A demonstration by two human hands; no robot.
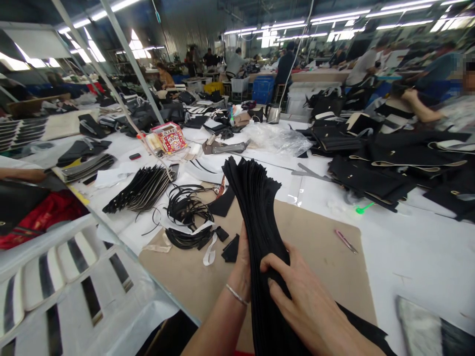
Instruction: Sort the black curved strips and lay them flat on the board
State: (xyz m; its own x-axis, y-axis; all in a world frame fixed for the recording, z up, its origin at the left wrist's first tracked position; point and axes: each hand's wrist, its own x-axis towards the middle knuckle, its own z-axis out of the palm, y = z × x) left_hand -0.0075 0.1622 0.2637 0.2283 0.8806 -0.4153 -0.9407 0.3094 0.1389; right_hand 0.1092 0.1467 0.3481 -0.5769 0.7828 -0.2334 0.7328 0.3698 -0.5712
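A thick bundle of long black fabric strips [256, 207] stands on end between my hands, its upper ends fanned out. My left hand [243, 257] is wrapped against the bundle's left side, its fingers mostly hidden behind it. From the right, my right hand [297, 282] grips the bundle, with thumb and finger bent over the front layers. Below lies a tan board [319, 232] on the white table. Coils of thin black cord [189, 212] rest to the left of the bundle, beside small black scraps [230, 248]. The bundle's lower end runs out of view.
A pink cutter [346, 242] lies on the board's right part. Black bag pieces [371, 178] are heaped at right; a fanned stack of dark strips [139, 193] sits at left. Farther back are a red patterned box [168, 138] and clear plastic [278, 140]. A person works at far right.
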